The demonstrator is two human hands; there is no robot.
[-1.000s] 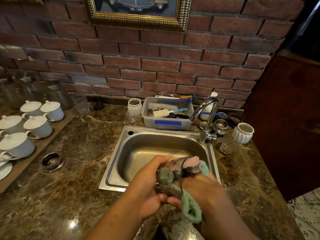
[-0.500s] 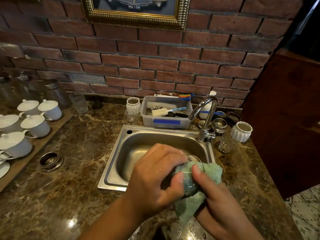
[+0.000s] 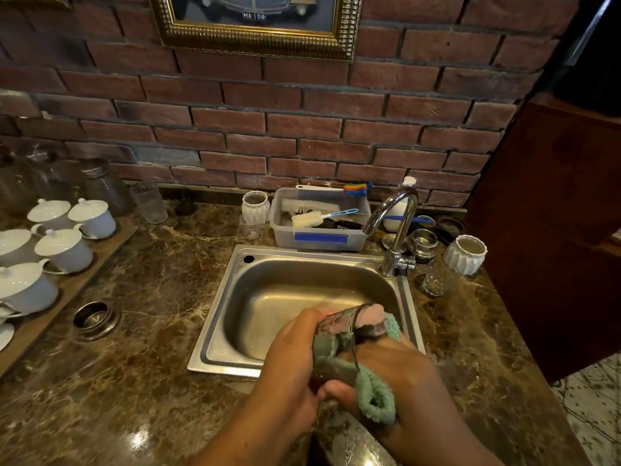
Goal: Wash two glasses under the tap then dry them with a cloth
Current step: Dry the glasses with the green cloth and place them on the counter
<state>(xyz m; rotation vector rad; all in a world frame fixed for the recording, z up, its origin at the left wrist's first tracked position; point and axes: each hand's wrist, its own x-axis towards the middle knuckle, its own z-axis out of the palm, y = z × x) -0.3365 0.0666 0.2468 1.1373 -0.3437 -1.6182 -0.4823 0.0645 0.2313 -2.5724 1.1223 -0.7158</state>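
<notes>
Over the sink's front right corner, my left hand grips a clear glass lying on its side, mouth to the right. A green and pink cloth is stuffed into the glass and hangs out of its mouth. My right hand holds that cloth, with fingers inside the glass. A second small clear glass stands on the counter right of the tap. No water runs from the tap.
The steel sink sits in a brown marble counter. Behind it stand a plastic tub of brushes and white ribbed cups. White lidded cups fill a board at the left, beside a metal ring.
The glass has turned in my hands: half a second ago my left hand covered it from above; now it lies sideways with the cloth showing through its wall.
</notes>
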